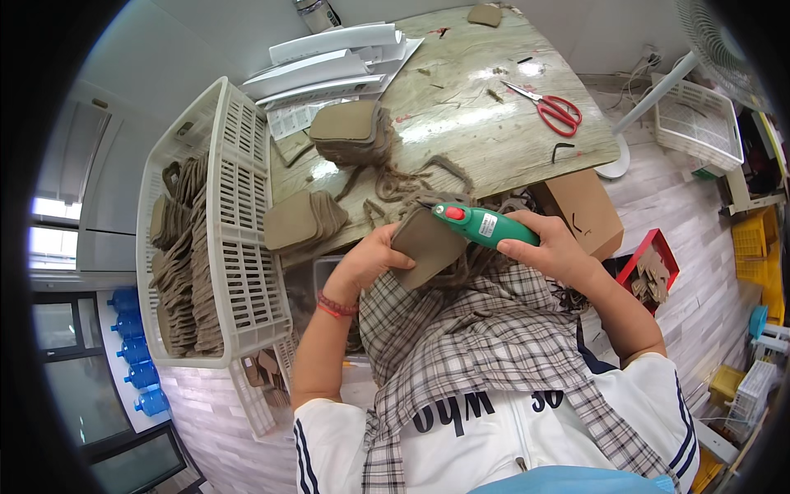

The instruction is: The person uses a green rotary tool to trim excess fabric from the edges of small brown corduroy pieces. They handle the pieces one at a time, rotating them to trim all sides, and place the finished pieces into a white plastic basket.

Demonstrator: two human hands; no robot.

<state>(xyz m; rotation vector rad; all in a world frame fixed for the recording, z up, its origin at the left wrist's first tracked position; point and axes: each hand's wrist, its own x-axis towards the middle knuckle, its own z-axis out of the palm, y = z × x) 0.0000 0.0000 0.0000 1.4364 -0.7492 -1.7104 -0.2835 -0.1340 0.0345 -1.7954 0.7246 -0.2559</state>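
Observation:
In my left hand [373, 262] is a brown, rounded flat pad [426, 247], pinched at its left edge over my lap. Fingers of my right hand [545, 244] wrap around a green handheld power cutter [492, 227] with a red button. The cutter's dark tip meets the pad's upper edge. Shaggy brown offcut strips [395, 183] trail on the table just beyond the pad. To their left, a stack of similar pads [306, 221] rests at the table's near edge. Farther back stands another pad stack [346, 123].
The worn wooden table [469, 107] carries red-handled scissors [559, 114], a hex key [562, 151] and rolled papers [329, 66]. A white crate [251, 300] full of pads stands left. On the right are a cardboard box [594, 206], a red box [668, 251] of scraps and a fan [716, 41].

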